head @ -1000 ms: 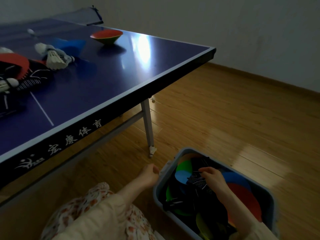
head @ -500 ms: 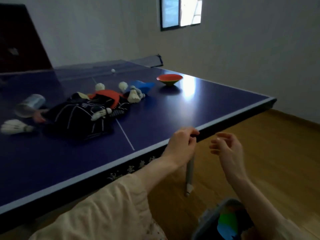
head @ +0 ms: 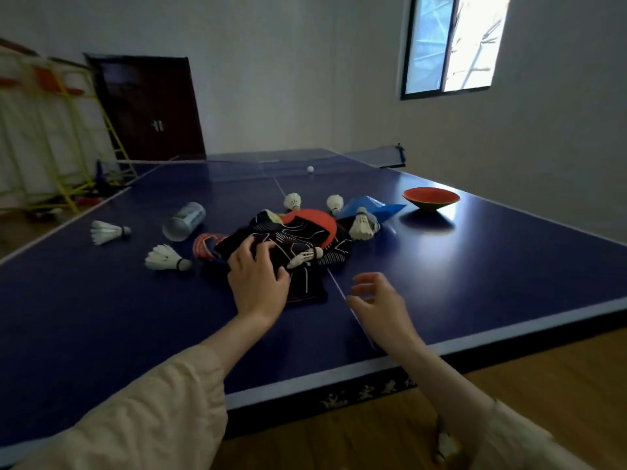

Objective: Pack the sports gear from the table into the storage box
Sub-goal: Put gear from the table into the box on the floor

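Reaching over the blue worktop (head: 475, 266), the left hand (head: 258, 283) lies spread on the black gear pile (head: 291, 252), its grip open and not yet closed on anything; the right hand (head: 380, 300) hovers just beside the pile, fingers apart and empty. Best to gather the pile with both hands so the shuttlecock (head: 305, 257) lying on it comes along. The storage box is out of view.
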The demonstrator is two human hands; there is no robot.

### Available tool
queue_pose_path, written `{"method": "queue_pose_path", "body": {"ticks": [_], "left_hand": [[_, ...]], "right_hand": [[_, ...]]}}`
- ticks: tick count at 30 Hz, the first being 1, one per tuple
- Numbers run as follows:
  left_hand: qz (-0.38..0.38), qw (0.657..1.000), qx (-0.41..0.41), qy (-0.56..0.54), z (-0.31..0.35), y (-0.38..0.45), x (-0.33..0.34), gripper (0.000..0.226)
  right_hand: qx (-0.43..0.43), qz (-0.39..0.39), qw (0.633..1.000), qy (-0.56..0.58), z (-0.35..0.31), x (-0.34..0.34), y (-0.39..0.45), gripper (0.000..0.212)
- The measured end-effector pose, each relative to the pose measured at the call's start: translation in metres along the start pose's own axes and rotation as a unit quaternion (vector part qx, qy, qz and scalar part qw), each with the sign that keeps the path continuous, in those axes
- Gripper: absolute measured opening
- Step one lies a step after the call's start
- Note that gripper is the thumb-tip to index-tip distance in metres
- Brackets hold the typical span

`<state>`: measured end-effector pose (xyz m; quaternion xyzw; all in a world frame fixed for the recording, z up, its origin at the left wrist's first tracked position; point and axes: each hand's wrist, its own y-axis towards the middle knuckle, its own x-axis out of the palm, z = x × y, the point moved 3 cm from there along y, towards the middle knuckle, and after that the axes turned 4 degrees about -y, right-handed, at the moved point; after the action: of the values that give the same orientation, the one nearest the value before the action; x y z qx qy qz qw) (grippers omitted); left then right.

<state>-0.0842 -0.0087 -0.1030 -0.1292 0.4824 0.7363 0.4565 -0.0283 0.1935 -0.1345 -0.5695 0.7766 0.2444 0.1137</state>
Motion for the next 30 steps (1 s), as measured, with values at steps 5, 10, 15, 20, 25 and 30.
{"method": "queue_pose_path", "body": {"ticks": [5,10,15,20,25,30], "left_hand": [[-0.068,0.995,-0.049,-0.047,-0.042,0.014,0.010,0.070],[-0.093,0.992,-0.047,-0.067,-0.049,0.014,0.027,0.082],[-0.077,0.971,-0.152,-0.165,-0.062,0.018,0.027,0.092],[0.013,0.907,-0.234,-0.349,-0.069,0.020,0.015,0.074],[-0.003,0.892,-0.227,-0.391,-0.072,0.021,0.019,0.053],[-0.036,0.923,-0.187,-0.335,-0.072,0.023,0.025,0.019]], "right_hand": [[-0.047,-0.031,0.993,-0.104,-0.021,0.058,0.026,0.060],[-0.089,0.015,0.978,-0.186,-0.028,0.083,0.058,0.068],[-0.013,-0.030,0.979,-0.203,-0.015,0.094,0.089,0.080],[-0.007,-0.006,0.991,-0.131,-0.011,0.091,0.103,0.078],[-0.018,-0.004,0.997,-0.080,-0.003,0.091,0.100,0.046],[-0.024,-0.005,0.999,-0.041,-0.005,0.085,0.099,0.029]]}}
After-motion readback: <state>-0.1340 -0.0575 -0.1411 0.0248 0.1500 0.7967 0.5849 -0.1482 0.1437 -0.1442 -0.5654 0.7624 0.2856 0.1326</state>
